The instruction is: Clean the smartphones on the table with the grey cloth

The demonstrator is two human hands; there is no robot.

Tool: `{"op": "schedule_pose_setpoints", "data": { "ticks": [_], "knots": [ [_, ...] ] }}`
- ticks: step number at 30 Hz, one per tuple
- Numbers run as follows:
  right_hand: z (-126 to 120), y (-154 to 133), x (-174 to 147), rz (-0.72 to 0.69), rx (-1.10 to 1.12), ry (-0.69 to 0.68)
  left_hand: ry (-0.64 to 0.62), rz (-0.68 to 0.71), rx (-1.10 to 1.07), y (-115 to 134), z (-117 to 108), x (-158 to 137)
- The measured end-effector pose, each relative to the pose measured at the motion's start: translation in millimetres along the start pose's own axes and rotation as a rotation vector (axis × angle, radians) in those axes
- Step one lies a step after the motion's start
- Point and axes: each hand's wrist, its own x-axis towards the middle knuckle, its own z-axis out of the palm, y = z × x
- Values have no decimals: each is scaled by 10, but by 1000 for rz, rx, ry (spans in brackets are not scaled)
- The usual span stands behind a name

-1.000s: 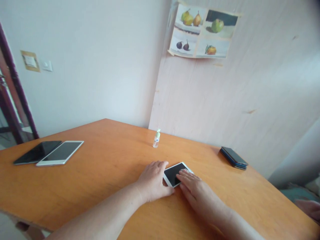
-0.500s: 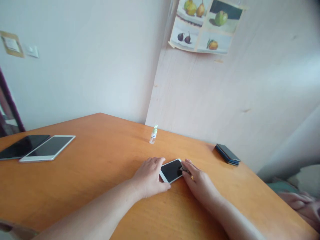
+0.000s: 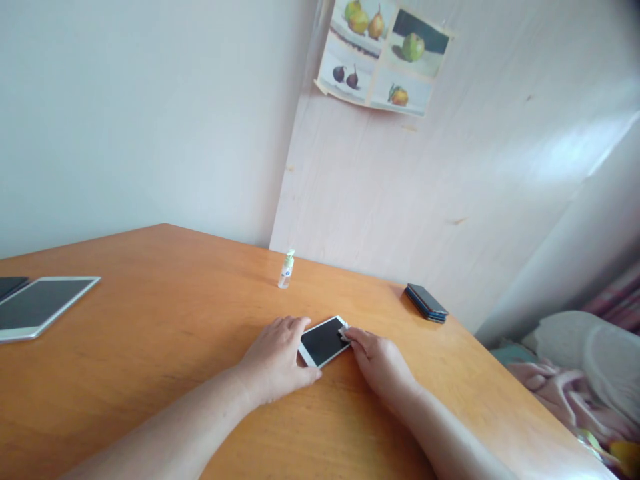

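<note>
A white smartphone (image 3: 324, 341) with a dark screen lies face up on the wooden table (image 3: 200, 293). My left hand (image 3: 280, 360) grips its left end, thumb at the near edge and fingers at the far edge. At the right end of the screen, my right hand (image 3: 377, 360) pinches a small white cloth or wipe (image 3: 344, 332) against the glass. Most of the wipe is hidden by my fingers. Beyond the phone stands a small clear pump bottle (image 3: 285, 272) with a pale green top.
A white tablet (image 3: 45, 303) lies at the left, beside a dark tablet (image 3: 11, 285) cut off by the frame. Several stacked phones (image 3: 425, 303) sit near the table's far right edge. Bedding (image 3: 575, 373) shows past that edge, and fruit pictures (image 3: 383, 57) hang on the wall.
My view has turned to the right. My right hand's fingers have closed into a pinch, and more of the wipe shows at the screen's right end. My left hand keeps its hold.
</note>
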Motion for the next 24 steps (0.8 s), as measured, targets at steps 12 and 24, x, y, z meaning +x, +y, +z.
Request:
{"op": "schedule_pose_setpoints", "data": {
  "ticks": [12, 24],
  "knots": [
    [-145, -527, -121, -315, -2, -312, 35, 16, 18, 1, 44, 4],
    [-197, -602, -164, -312, 52, -411, 12, 14, 7, 22, 36, -5]
  ]
}}
